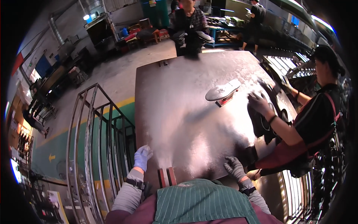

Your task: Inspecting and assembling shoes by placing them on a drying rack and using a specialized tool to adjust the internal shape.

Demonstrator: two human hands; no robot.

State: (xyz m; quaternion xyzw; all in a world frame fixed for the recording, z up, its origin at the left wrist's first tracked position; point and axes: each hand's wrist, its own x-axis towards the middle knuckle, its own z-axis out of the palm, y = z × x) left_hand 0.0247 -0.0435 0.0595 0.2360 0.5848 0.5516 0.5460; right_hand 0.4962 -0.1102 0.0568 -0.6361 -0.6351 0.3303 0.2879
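My left hand [143, 158], in a pale blue glove, rests at the left edge of a large dark metal table [167, 104]. Its fingers are loosely bent, and I see nothing in them. My right hand [235, 168], in a grey glove, is over the table's near right part, fingers apart and holding nothing. Between my hands, against my apron, two dark red bars [166, 177] stand at the near edge with a pale gap between them. Farther off, a shoe-shaped grey piece [223, 90] lies sole-like on a small red stand [225, 101].
At the right, a co-worker's gloved hand [261, 104] is over black shoes [263, 125] on the table. Another person [190, 22] is at the far edge. A metal rack frame [95, 130] stands close on my left. Shiny racks [296, 190] line the right.
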